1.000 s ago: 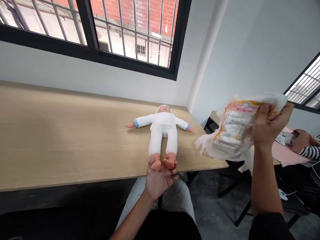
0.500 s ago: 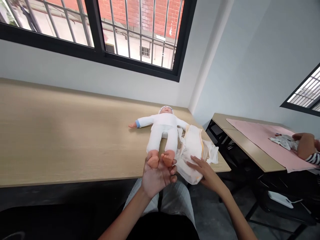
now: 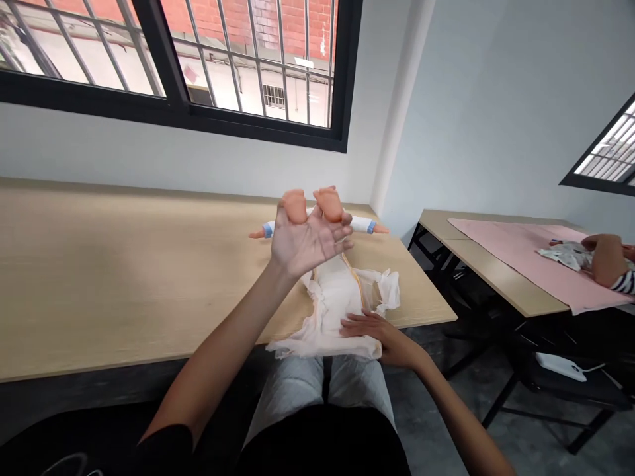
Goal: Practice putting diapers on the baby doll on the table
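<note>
A baby doll in white clothes lies on its back on the wooden table, its legs raised. My left hand [image 3: 310, 241] holds both ankles up, palm toward me, a finger between the doll's bare feet [image 3: 327, 203]. Behind that hand the doll's body and head are mostly hidden; its blue-cuffed arms [image 3: 364, 226] stretch out to both sides. An unfolded white diaper [image 3: 330, 307] with yellow edging lies beneath the raised legs, its near end over the table edge. My right hand [image 3: 370, 332] rests flat on the diaper's near right part, fingers extended.
The wooden table [image 3: 124, 277] stands against the wall below a barred window [image 3: 258, 59]. To the right, another table carries a pink cloth [image 3: 506, 254] and a patterned bundle, with another person's arm [image 3: 608, 261] over it. A white device [image 3: 560, 365] lies on a chair.
My left hand has lifted the doll's feet up and away from the table. The diaper has shifted left, from beside the doll to beneath its legs, with my right hand on it.
</note>
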{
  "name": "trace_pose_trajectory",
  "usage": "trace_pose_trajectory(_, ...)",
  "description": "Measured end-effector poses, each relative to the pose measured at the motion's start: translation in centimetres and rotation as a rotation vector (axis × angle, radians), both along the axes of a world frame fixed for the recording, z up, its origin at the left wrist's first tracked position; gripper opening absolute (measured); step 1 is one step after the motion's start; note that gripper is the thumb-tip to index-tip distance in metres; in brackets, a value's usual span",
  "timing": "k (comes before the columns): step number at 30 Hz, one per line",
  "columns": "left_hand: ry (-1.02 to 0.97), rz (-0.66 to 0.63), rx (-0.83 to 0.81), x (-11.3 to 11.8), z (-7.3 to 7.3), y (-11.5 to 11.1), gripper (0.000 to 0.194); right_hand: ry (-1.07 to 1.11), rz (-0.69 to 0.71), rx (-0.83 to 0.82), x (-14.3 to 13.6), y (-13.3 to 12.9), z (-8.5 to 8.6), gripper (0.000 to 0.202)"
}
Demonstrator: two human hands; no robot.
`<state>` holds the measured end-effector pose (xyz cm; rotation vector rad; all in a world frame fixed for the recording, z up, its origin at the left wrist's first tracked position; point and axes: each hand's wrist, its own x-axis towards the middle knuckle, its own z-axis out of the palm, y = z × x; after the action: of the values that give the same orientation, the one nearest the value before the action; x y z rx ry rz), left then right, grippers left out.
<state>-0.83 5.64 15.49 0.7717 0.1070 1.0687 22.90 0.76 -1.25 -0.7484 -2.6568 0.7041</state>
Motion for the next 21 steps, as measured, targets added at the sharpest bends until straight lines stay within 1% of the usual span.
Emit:
trace_pose_trajectory(4, -0.016, -0.005, 0.064, 0.7, 2.1, 2.0, 0.046, -0.085, 0.026, 0.038, -2.0, 2.3, -0.1, 0.077)
trace_pose_trajectory(8, -0.012, -0.002, 0.075, 1.5, 3.1, 2.8, 0.050, -0.167, 0.015, 0.065, -4.2, 5.3, -0.1, 0.083)
trace_pose_trajectory(11, 0.000, -0.022, 0.074, 1.8, 3.1, 2.9, 0.051, -0.178, -0.003, 0.049, -5.5, 7.3, 0.1, 0.082)
trace_pose_trajectory(15, 0.033, -0.063, 0.067, 1.9, 2.4, 2.9, 0.052, -0.106, -0.003, 0.035, -6.6, 9.2, 0.4, 0.077)
trace_pose_trajectory(18, 0.064, -0.058, 0.047, 2.0, 2.3, 2.9, 0.052, -0.033, -0.002, 0.020, -6.8, 9.8, 0.4, 0.076)
trace_pose_trajectory(21, 0.073, -0.048, 0.044, 1.9, 2.7, 3.1, 0.052, 0.000, 0.020, 0.017, -6.6, 9.8, 0.4, 0.079)
